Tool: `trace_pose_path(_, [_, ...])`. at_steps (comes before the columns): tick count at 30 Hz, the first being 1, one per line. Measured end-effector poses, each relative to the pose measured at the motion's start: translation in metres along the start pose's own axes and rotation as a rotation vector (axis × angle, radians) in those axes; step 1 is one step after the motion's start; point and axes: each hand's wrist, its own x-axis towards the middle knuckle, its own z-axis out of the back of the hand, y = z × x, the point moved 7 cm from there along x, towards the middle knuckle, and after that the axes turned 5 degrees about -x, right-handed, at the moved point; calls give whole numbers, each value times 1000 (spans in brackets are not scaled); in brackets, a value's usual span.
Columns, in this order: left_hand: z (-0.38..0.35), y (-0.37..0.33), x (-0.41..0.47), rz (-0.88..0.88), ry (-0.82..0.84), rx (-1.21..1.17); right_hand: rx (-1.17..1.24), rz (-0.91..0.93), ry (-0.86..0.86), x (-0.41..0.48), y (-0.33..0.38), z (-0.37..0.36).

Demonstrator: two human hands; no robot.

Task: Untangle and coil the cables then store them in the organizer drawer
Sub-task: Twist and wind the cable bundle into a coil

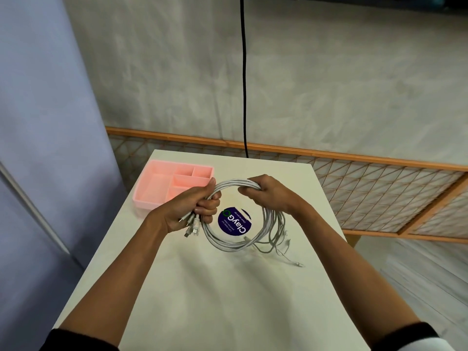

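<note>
- Head view: left hand [200, 206] clenches the white cables [228, 245] by their plug ends; right hand [266, 193] grips the coil's top, above the table [202, 287].
- Light, limp, springy; loose tails, seemingly tangled, trail right.
- Best held where loops bunch; pink organizer [152, 183] waits left.

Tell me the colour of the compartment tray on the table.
Pale pink; the organizer tray shows in the head view, at the table's far left.
</note>
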Motion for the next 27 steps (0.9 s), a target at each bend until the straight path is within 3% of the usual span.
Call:
trace_pose_path(3, [3,-3,0,-41,-133,158,-42,-20,-7,2,-2,0])
trace_pose_path(8, [8,-5,2,-35,-212,310,-65,7,1,2,-1,0])
trace_pose_path(15, [6,6,-3,117,-79,351,-127,236,-118,-5,22,34])
trace_pose_path(19, [-3,9,-5,187,14,308,-411,260,-128,-3,26,35])
trace_pose_path(22, [-5,6,-5,173,20,238,-589,342,-183,-9,32,32])
trace_pose_path(27, [1,4,-6,148,88,76,-625,474,-184,-17,32,11])
